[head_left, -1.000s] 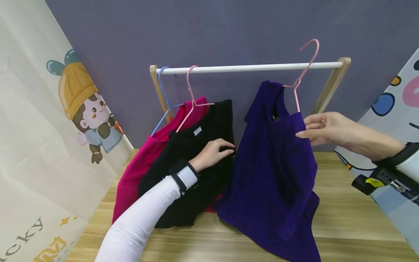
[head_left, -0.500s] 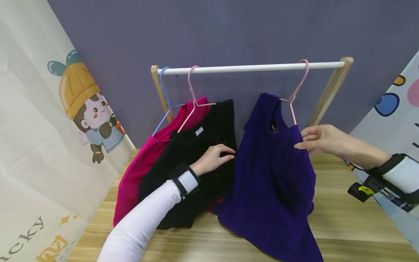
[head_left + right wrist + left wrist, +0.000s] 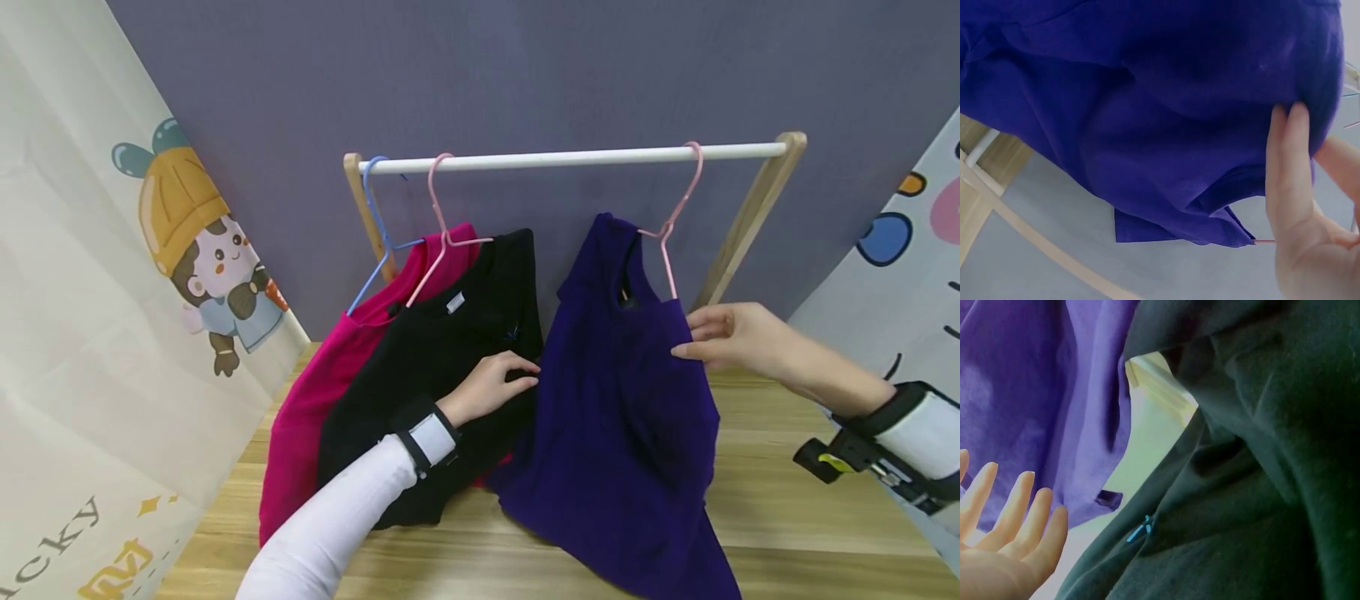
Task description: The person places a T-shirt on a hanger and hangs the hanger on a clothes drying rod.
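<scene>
A purple shirt (image 3: 615,400) hangs on a pink hanger (image 3: 670,227), whose hook sits on the white rail (image 3: 555,158) near its right end. My right hand (image 3: 738,337) pinches the shirt's right edge below the shoulder; in the right wrist view two fingers (image 3: 1289,162) lie against the cloth. Between the purple shirt and a black shirt (image 3: 442,367) is my left hand (image 3: 491,387), fingers loose and holding nothing. Its fingers are spread beside the purple cloth in the left wrist view. Another pink hanger (image 3: 444,237) carries the black shirt.
Leftmost on the rail, a blue hanger (image 3: 385,237) bears a pink shirt (image 3: 315,408), partly covered by the black one. Wooden posts (image 3: 750,221) support the rail over a wood-grain table (image 3: 810,500). A grey backdrop stands behind, with printed cloths at both sides.
My right hand has lowered the purple shirt, and its hanger's hook has gone from above the rail onto it. The left hand has shifted slightly down.
</scene>
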The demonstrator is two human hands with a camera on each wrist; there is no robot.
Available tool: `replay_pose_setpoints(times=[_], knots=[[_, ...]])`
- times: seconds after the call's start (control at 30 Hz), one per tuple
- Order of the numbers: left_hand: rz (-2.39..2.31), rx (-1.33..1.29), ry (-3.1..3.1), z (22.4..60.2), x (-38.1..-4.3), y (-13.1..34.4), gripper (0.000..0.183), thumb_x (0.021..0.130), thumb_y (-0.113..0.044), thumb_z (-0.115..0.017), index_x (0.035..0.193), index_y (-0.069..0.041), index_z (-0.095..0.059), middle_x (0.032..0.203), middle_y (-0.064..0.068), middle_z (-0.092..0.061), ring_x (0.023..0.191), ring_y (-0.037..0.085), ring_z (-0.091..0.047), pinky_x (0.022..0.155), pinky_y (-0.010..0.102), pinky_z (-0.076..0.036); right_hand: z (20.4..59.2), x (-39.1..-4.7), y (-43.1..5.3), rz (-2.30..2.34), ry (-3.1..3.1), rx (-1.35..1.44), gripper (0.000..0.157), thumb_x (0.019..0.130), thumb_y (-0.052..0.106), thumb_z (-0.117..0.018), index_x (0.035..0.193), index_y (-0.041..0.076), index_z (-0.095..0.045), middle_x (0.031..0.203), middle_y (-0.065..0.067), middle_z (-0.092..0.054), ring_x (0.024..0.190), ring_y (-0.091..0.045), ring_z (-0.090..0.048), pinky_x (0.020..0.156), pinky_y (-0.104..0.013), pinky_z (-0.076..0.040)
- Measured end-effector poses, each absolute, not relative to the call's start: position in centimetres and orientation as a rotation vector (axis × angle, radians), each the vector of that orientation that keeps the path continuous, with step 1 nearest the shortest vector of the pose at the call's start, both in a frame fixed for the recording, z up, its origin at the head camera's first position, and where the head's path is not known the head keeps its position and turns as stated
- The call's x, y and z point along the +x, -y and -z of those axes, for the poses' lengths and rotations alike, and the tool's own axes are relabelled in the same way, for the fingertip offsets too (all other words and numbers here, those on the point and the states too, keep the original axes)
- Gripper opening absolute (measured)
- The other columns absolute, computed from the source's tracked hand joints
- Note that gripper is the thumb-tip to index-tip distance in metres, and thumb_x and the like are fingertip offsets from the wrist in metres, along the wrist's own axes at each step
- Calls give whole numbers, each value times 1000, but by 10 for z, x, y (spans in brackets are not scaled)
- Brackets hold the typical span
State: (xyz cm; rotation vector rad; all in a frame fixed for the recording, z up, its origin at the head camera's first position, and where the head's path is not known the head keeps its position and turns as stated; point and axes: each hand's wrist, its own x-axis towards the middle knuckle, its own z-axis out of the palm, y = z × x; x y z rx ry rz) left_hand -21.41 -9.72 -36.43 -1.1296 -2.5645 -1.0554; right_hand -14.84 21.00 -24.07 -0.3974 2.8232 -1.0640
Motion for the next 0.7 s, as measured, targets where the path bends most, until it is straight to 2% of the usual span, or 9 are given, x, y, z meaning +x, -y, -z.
replay_pose_setpoints(times=[0.17,0.3,0.53,0.6,0.7], knots=[[1060,-1118,2560,367,-209,98,19,85,-18,-57,100,-7,-62,98,8,-63,94,16,-54,85,35,-45,244,-143,-210,1036,-2861,-391,54,81,32,-62,116,-5,-45,107,-25,-57,81,-23,-60,67,-34,-52],[1077,-1099,2543,366,-206,97,20,84,-18,-58,100,-7,-62,97,7,-63,93,15,-54,83,35,-45,245,-137,-207,979,-2951,-417,54,80,32,-62,116,-5,-46,103,-24,-59,85,-28,-59,65,-37,-51],[1100,-1066,2527,360,-196,94,20,85,-18,-57,102,-8,-62,97,7,-62,93,15,-54,83,35,-46,250,-118,-205,924,-3047,-481,56,82,29,-61,120,-6,-42,101,-26,-59,89,-38,-56,67,-50,-49],[1103,-1047,2535,359,-193,93,20,86,-18,-56,103,-8,-61,98,7,-61,95,15,-53,84,35,-45,251,-112,-205,931,-3074,-494,55,82,27,-61,121,-5,-41,99,-26,-59,86,-35,-58,62,-46,-50],[1112,-1019,2545,357,-189,93,21,86,-19,-55,103,-9,-61,100,8,-61,97,15,-52,86,35,-45,251,-102,-205,965,-3153,-519,47,82,22,-62,119,-1,-45,90,-17,-61,73,-19,-61,53,-35,-47]])
